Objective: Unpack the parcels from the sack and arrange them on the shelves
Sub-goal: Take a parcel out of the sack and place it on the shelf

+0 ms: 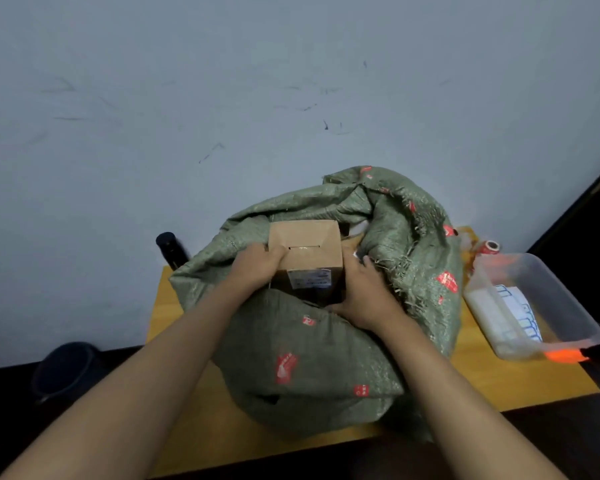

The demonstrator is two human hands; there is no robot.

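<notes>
A green woven sack (pixel 312 348) with red printed marks sits on a yellow tabletop (pixel 201 427) against a pale, scuffed wall (pixel 222 98). A brown cardboard box (pixel 307 251) stands upright in the sack's open mouth, its lower part still inside, a white label on its near face. The left hand (pixel 257 263) grips the box's left side, fingers curled over the top edge. The right hand (pixel 361 292) holds the right side lower down, thumb near the bottom front. The hands are apart, clamped on the box between them. A dark bottle (pixel 170 249) stands behind the sack at the left. To the right lies a clear plastic tub (pixel 541 271) with orange clips, holding white packets, just beside the sack
</notes>
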